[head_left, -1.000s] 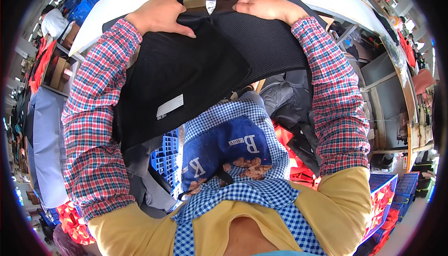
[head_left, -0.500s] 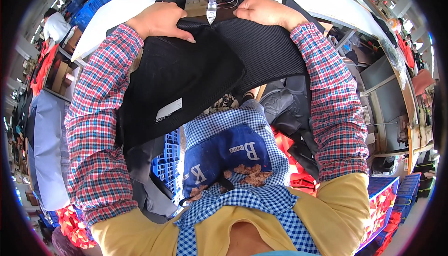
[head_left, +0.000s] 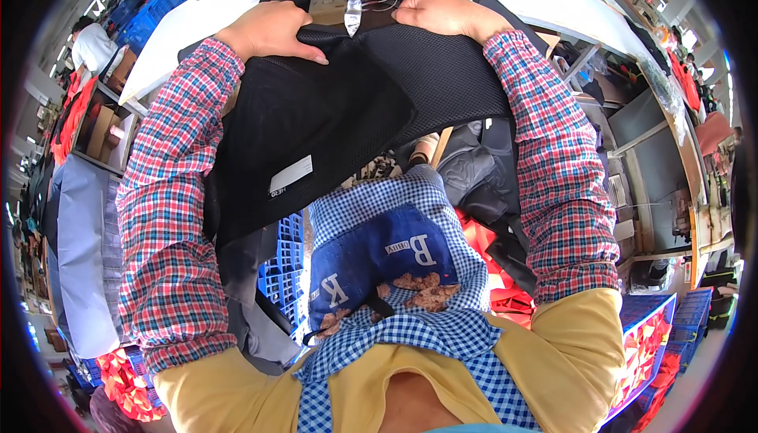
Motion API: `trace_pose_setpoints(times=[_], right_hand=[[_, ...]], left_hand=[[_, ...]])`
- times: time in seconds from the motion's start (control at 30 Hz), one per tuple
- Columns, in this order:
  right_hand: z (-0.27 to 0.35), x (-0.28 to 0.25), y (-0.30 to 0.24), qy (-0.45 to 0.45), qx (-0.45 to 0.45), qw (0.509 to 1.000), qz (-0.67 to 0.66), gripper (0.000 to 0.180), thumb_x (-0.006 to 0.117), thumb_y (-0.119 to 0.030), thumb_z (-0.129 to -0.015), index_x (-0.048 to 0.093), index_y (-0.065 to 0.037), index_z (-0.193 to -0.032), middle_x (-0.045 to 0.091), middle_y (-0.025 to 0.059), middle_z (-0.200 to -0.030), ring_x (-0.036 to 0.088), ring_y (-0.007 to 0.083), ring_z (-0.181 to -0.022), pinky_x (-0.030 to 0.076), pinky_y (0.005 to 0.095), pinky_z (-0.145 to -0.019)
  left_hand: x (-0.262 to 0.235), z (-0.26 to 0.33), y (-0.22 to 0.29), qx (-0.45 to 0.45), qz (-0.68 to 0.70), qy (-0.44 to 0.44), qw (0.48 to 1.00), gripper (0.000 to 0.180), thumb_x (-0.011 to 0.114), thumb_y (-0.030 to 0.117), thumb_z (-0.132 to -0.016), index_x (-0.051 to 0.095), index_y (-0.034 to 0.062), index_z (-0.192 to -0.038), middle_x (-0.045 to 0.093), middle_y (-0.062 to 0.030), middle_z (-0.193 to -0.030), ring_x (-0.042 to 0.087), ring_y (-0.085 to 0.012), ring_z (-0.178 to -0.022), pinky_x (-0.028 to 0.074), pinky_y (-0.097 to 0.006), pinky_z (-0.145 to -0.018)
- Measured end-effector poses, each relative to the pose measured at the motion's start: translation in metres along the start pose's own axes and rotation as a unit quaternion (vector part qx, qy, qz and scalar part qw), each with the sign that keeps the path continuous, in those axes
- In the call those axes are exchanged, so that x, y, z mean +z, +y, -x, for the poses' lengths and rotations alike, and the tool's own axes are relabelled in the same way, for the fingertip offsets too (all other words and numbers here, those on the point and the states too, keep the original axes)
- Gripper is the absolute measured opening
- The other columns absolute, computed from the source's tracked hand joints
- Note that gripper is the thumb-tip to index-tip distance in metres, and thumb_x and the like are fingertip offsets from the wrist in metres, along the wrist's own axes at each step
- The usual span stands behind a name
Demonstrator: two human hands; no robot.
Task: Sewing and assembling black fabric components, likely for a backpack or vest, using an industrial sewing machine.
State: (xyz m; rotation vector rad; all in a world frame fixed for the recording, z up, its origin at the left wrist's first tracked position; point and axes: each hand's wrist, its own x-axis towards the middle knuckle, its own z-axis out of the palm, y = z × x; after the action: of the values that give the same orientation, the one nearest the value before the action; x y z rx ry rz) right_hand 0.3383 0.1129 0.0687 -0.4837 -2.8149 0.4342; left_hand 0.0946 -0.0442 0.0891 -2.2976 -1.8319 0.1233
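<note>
Black mesh fabric panel point(head_left: 347, 109), a large soft piece with a small white rectangular label point(head_left: 290, 174) sewn near its lower edge, lies spread across our lap and up onto the white work surface point(head_left: 170, 34) ahead of us. Our left hand point(head_left: 272, 30) rests on the panel's top left edge, its grip closed on the cloth with the fingers curled over the rim. Our right hand point(head_left: 442, 13) holds the top right edge the same way, its grip pinched shut on the mesh. Between the two hands, just above the fabric's upper border, hangs the metal needle head of a sewing machine point(head_left: 353, 7). Both forearms wear red, white and blue plaid sleeves point(head_left: 170, 220). Below the panel we see a blue-and-white checked apron point(head_left: 395, 275) over our knees, a blue plastic crate point(head_left: 278, 263) on the left, and dark grey fabric pieces point(head_left: 474, 172) heaped to the right.
</note>
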Motion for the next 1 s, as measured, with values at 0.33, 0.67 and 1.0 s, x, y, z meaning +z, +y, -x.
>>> trace_pose_setpoints(times=[0.33, 0.67, 1.0], right_hand=[[0.011, -0.004, 0.013, 0.042, -0.06, 0.993, 0.097, 0.038, 0.049, -0.034, -0.097, 0.071, -0.003, -0.098, 0.07, 0.0154, -0.091, 0.066, 0.0298, -0.087, 0.05, 0.0379, -0.086], [0.028, -0.012, 0.027, 0.082, 0.008, 0.992, 0.094, 0.039, 0.05, -0.036, -0.097, 0.07, -0.002, -0.093, 0.069, 0.016, -0.083, 0.066, 0.0292, -0.078, 0.051, 0.0357, -0.078], [0.023, -0.003, -0.001, 0.096, -0.005, 0.987, 0.13, 0.038, 0.049, -0.036, -0.097, 0.07, -0.005, -0.098, 0.069, 0.0183, -0.09, 0.066, 0.0353, -0.086, 0.051, 0.0401, -0.083]], left_hand=[[0.006, 0.012, -0.011, 0.012, -0.032, 0.06, 0.998, 0.07, 0.068, 0.065, -0.075, 0.07, -0.0037, -0.088, 0.066, -0.0227, -0.076, 0.066, -0.0372, -0.076, 0.052, -0.043, -0.076], [0.004, 0.125, -0.009, -0.186, 0.171, -0.012, 0.968, 0.049, 0.073, 0.045, -0.081, 0.067, -0.0031, -0.087, 0.063, -0.016, -0.066, 0.064, -0.0286, -0.062, 0.049, -0.037, -0.063], [0.018, 0.175, 0.053, -0.156, 0.222, 0.041, 0.962, 0.047, 0.07, 0.044, -0.086, 0.065, -0.0024, -0.087, 0.059, -0.0195, -0.066, 0.062, -0.0344, -0.062, 0.048, -0.039, -0.061]])
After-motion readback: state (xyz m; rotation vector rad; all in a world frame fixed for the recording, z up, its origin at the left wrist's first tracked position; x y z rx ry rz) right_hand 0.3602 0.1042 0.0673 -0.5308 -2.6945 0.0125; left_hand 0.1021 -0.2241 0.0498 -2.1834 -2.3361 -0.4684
